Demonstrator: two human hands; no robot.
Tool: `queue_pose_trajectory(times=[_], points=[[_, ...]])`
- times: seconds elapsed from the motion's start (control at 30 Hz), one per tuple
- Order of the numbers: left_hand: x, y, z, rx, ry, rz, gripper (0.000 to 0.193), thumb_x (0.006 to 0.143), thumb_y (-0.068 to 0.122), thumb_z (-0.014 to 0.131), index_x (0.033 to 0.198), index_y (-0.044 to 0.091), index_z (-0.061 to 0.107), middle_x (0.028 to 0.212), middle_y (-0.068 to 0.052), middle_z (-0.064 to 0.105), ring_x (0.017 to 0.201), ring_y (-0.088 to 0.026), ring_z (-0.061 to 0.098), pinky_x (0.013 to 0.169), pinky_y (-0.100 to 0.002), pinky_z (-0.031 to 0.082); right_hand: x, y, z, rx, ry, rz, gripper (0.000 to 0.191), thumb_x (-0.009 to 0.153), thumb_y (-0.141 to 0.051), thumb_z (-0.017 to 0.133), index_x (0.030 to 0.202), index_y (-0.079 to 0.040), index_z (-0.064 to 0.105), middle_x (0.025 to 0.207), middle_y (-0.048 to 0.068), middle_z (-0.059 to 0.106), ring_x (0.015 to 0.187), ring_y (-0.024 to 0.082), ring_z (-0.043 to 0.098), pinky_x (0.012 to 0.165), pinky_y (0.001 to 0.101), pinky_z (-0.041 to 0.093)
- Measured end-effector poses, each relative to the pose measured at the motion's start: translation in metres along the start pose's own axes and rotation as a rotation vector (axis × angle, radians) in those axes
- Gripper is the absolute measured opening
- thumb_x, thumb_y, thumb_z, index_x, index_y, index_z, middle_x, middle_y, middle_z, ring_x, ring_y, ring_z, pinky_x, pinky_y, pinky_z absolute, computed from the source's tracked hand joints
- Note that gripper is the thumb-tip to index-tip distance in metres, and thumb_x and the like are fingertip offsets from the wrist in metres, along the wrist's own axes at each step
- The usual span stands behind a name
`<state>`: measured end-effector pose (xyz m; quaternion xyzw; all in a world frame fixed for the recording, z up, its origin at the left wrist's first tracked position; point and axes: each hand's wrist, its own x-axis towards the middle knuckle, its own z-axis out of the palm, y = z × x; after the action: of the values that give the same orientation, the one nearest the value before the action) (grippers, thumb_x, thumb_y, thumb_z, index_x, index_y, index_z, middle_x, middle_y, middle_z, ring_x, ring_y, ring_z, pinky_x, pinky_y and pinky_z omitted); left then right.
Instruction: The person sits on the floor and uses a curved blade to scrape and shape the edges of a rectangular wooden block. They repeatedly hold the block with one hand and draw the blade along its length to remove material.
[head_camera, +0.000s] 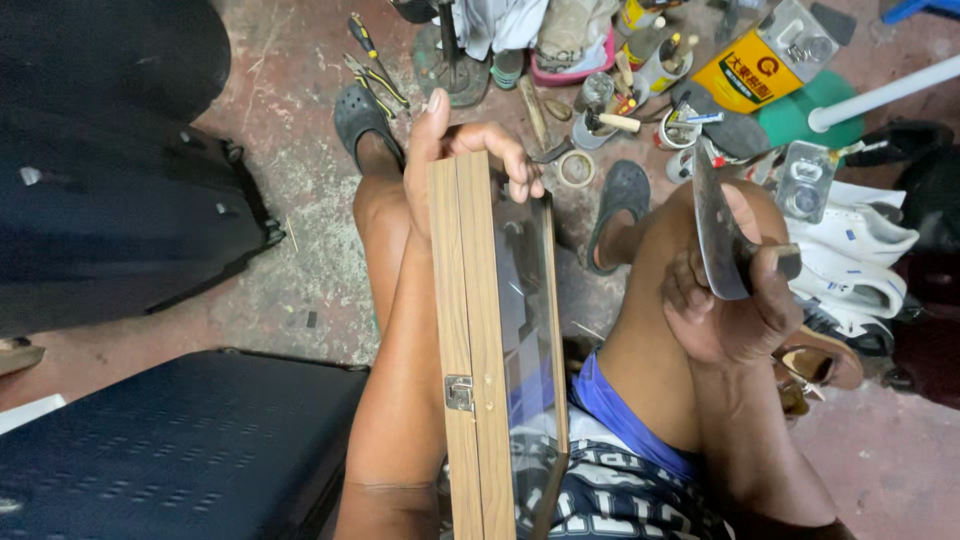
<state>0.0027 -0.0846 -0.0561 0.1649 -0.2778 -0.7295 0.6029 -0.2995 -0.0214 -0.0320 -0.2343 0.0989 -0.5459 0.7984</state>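
We grip the wooden glass-lidded case (478, 330) at its top end with our left hand (450, 165), case centre-frame, while our right hand (725, 305) at 3 o'clock clamps what looks like a flat metal blade (718, 235).

A rectangular yellow can (752, 68) with a red and dark label lies tilted on the floor (300, 200) near the top right. Just beside it stands a green round lid (800, 120). No screens or signs show.

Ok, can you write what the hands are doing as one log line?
left hand: holds wooden glass-lid box on edge | right hand: grips flat metal blade | blade apart from box
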Motion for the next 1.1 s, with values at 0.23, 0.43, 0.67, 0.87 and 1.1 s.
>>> queue_pose_trajectory(times=[0.23,0.43,0.67,0.87,1.1], points=[[0.026,-0.025,0.018,-0.093,0.076,-0.122,0.086,0.11,0.061,0.023,0.078,-0.006,0.067,0.074,-0.019,0.063,0.072,-0.031,0.063,0.087,-0.049,0.056,0.001,-0.003,-0.02,0.199,-0.09,0.041,0.044,0.11,-0.037,0.064,0.134,-0.009,0.04,0.097,0.019,0.071,0.077,0.024,0.072,0.069,0.0307,0.058],[0.047,-0.034,0.03,-0.002,-0.095,-0.148,0.086,0.105,0.064,0.023,0.079,-0.006,0.067,0.071,-0.021,0.063,0.077,-0.035,0.065,0.086,-0.045,0.054,0.005,-0.005,-0.018,0.105,-0.175,0.027,0.074,0.101,-0.028,0.076,0.158,-0.006,0.034,0.102,0.018,0.071,0.081,0.021,0.072,0.072,0.0275,0.057],[0.057,-0.038,0.059,0.069,-0.161,-0.151,0.087,0.107,0.063,0.023,0.081,-0.007,0.067,0.069,-0.02,0.063,0.071,-0.03,0.064,0.081,-0.039,0.054,-0.005,-0.019,-0.004,-0.051,-0.027,-0.081,0.075,0.095,-0.017,0.076,0.157,0.0,0.037,0.131,0.023,0.064,0.08,0.025,0.072,0.066,0.0317,0.058],[0.057,-0.036,0.09,0.172,-0.13,-0.279,0.083,0.105,0.062,0.026,0.08,-0.005,0.069,0.077,-0.018,0.068,0.072,-0.027,0.067,0.077,-0.038,0.055,-0.054,-0.024,0.023,-0.243,0.123,-0.117,0.067,0.097,-0.025,0.075,0.145,0.011,0.044,0.121,0.028,0.063,0.09,0.025,0.07,0.075,0.0341,0.058],[0.052,-0.048,0.12,0.257,-0.254,-0.29,0.086,0.109,0.069,0.035,0.085,-0.005,0.071,0.081,-0.016,0.07,0.076,-0.022,0.066,0.077,-0.033,0.053,-0.088,-0.03,0.07,-0.796,0.193,0.045,0.064,0.096,-0.034,0.074,0.132,0.015,0.054,0.122,0.025,0.069,0.111,0.026,0.069,0.103,0.0396,0.056]])
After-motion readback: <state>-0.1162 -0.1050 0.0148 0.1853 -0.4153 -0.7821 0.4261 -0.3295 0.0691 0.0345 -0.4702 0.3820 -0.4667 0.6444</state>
